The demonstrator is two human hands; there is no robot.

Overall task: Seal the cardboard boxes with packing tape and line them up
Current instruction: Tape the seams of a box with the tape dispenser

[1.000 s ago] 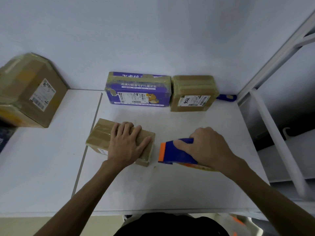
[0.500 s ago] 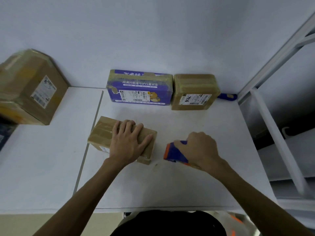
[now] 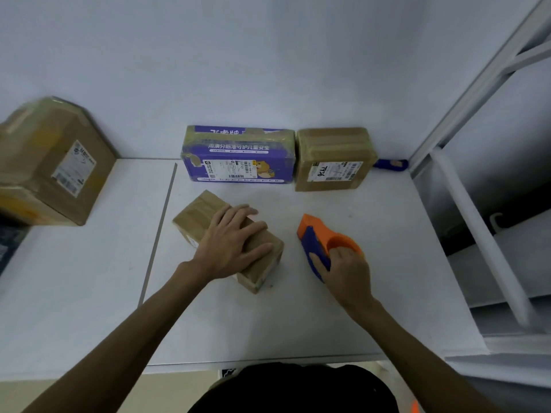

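A small brown cardboard box (image 3: 196, 216) lies at an angle in the middle of the white table (image 3: 343, 317). My left hand (image 3: 231, 242) rests flat on top of it with fingers spread. To its right, my right hand (image 3: 346, 268) grips an orange and blue tape dispenser (image 3: 322, 239), which stands on the table with its orange nose pointing up and away. Against the back wall stand a purple printed box (image 3: 238, 155) wrapped in tape and, touching its right side, a brown taped box (image 3: 332, 159) with a white label.
A large brown box (image 3: 50, 162) sits at the far left on the neighbouring table top. A blue object (image 3: 389, 164) lies behind the brown taped box by the wall. A white metal frame (image 3: 477, 219) borders the table's right side.
My right hand has turned the tape dispenser and moved it right, away from the small box, so its orange side now shows. The small box under my left hand has rotated slightly.
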